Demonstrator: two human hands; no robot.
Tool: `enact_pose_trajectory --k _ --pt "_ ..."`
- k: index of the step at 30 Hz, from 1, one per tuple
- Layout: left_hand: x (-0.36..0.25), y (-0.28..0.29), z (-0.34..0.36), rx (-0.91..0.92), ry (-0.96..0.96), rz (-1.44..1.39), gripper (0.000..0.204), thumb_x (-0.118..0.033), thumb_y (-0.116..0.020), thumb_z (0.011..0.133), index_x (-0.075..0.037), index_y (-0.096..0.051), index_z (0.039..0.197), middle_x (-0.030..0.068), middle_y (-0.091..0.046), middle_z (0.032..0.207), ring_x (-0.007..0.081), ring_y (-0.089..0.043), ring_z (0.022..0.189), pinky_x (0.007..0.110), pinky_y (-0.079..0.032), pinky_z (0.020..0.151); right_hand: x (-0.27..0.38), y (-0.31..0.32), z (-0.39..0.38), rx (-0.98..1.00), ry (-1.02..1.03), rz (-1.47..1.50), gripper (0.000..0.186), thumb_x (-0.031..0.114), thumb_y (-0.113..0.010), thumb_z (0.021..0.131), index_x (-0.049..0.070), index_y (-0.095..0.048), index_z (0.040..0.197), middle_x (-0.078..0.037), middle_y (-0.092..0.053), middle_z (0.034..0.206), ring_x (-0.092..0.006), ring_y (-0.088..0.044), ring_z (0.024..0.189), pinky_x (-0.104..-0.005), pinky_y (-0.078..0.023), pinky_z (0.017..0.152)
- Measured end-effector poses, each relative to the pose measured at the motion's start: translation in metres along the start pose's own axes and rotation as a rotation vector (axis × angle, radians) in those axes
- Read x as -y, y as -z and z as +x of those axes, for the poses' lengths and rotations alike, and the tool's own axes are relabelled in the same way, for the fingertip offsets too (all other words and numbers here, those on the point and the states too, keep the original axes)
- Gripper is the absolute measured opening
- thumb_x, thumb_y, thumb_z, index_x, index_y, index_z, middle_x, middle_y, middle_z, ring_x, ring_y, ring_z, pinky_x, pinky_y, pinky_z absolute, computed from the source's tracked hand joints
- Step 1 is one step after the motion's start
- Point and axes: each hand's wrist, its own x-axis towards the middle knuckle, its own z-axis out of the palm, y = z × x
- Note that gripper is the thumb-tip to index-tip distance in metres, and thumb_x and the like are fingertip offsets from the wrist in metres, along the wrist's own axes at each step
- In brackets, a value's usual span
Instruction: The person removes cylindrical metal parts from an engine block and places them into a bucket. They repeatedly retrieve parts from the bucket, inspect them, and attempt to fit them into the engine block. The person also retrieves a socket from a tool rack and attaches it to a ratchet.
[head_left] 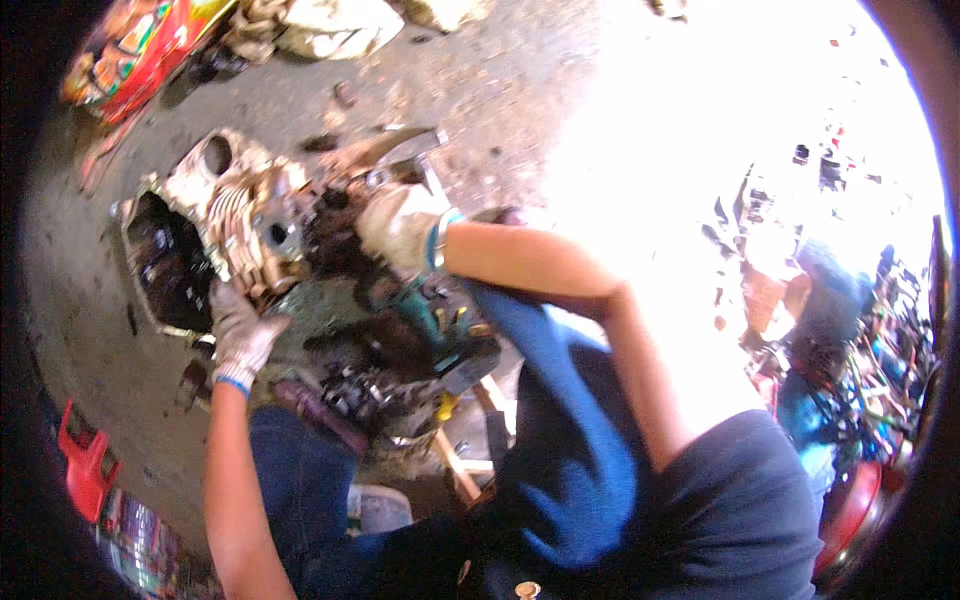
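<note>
A metal engine casing [255,225] with ribs, round holes and a dark open cavity lies on the floor at left. My left hand [242,338], in a pale knitted glove with a blue cuff, grips the near edge of this casing, thumb apart from the fingers. My right hand [398,228], gloved alike, is curled at the casing's right side. Its fingertips press into a dark greasy mass [335,230], and what they hold is hidden and blurred. Just below the right hand sits a greenish, oily machine part [425,310].
Greasy metal parts [360,390] lie before my knees, beside a wooden frame [460,465] and a pale tub [380,508]. A red plastic object [85,465] stands at left. Colourful sacking [150,60] and pale cloths [340,28] lie at the back. Cluttered scrap [890,350] fills the right.
</note>
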Motion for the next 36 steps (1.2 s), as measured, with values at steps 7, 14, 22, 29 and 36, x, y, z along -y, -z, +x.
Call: enact_pose_trajectory --k 7,14,22,29,36 --pt "0.018 -0.024 0.010 -0.035 0.086 0.023 0.123 -0.047 -0.083 0.065 0.012 -0.016 0.151 0.0313 -0.022 0.156 0.0426 -0.024 0.145 0.037 -0.025 0.120 0.004 0.004 0.023 0.427 -0.046 0.111 0.017 0.016 -0.062 0.083 0.006 -0.076 0.084 -0.009 -0.070 0.076 -0.0254 -0.069 0.065 -0.0382 -0.057 0.056" --pt "0.025 -0.035 0.015 -0.167 0.053 -0.078 0.124 -0.035 -0.087 0.059 0.008 -0.016 0.151 0.0323 -0.027 0.153 0.0450 -0.031 0.141 0.039 -0.034 0.116 0.015 0.021 0.032 0.452 -0.212 -0.010 0.019 0.016 -0.072 0.078 0.014 -0.078 0.096 -0.006 -0.074 0.098 -0.0245 -0.072 0.087 -0.0381 -0.056 0.066" --pt "0.011 -0.022 0.015 -0.018 -0.037 -0.070 0.105 -0.041 -0.082 0.069 0.005 -0.030 0.148 0.0251 -0.034 0.151 0.0414 -0.031 0.141 0.038 -0.031 0.116 0.030 0.018 0.026 0.402 -0.039 -0.268 0.025 0.019 -0.065 0.084 0.012 -0.075 0.106 -0.011 -0.072 0.106 -0.0283 -0.068 0.096 -0.0414 -0.055 0.073" --pt "0.000 -0.009 -0.002 -0.174 -0.081 -0.121 0.084 -0.028 -0.082 0.063 -0.006 -0.052 0.138 0.0228 -0.055 0.124 0.0388 -0.051 0.118 0.043 -0.041 0.106 -0.014 -0.018 0.048 0.431 -0.156 -0.044 0.033 0.028 -0.063 0.086 0.011 -0.075 0.111 -0.012 -0.071 0.117 -0.0291 -0.066 0.109 -0.0441 -0.054 0.086" --pt "-0.021 0.007 -0.006 -0.027 0.143 0.020 0.119 -0.048 -0.080 0.069 0.002 -0.011 0.153 0.0265 -0.021 0.159 0.0408 -0.027 0.145 0.045 -0.033 0.117 -0.044 0.035 0.051 0.901 -0.140 0.031 0.030 0.020 -0.073 0.066 0.001 -0.071 0.089 -0.017 -0.065 0.070 -0.0265 -0.064 0.061 -0.0419 -0.050 0.052"
